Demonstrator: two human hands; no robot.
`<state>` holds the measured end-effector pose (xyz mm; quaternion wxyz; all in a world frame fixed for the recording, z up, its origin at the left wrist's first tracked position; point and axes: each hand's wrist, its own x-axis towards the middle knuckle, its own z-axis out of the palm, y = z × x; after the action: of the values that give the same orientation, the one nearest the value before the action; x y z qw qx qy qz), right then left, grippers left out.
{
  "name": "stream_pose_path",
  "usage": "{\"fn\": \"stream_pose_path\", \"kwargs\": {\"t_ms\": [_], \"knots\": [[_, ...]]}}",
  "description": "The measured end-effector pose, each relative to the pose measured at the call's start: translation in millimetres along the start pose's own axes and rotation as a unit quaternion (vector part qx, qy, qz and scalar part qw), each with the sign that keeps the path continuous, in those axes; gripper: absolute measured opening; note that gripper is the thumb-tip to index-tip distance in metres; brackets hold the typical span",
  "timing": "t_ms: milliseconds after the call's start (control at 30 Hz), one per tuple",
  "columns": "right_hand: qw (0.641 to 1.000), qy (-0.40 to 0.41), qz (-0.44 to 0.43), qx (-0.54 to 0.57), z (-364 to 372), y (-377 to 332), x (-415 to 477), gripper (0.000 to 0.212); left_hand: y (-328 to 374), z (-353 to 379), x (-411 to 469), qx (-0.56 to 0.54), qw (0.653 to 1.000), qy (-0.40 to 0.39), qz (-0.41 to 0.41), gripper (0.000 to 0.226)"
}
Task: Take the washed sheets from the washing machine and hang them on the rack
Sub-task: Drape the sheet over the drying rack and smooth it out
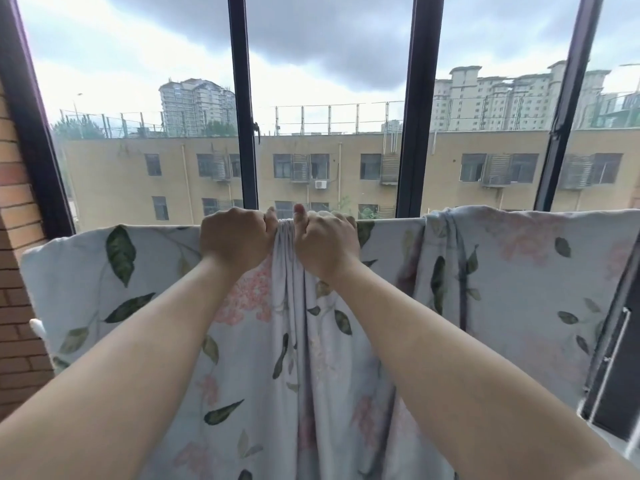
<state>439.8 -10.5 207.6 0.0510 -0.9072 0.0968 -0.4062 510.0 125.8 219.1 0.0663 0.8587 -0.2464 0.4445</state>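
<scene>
Gripping the bunched fold of the floral sheet [519, 271], my left hand [235, 237] and right hand [325, 242] sit side by side, fists clamped on it where it drapes over the rack. I'd slide them apart evenly, smoothing the gathers. No washing machine or other container shows.

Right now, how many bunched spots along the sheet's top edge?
2. One bunch between the left hand and right hand, which both grip the sheet mid-span; a second bunch further right, untouched. The sheet runs off frame right, so more may be hidden.
</scene>
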Motion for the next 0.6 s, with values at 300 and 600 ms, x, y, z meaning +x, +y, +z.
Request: {"fn": "stream_pose_path", "kwargs": {"t_ms": [300,600], "knots": [[0.985,-0.076,0.019,0.152,-34,37,-2,0.050,24,-2,4,-0.055,0.997,-0.049,-0.004,0.074],[0.990,0.038,0.098,0.099,-73,143,-12,0.038,146,-14,22,-0.135,0.981,-0.012,0.140,0.042]]}}
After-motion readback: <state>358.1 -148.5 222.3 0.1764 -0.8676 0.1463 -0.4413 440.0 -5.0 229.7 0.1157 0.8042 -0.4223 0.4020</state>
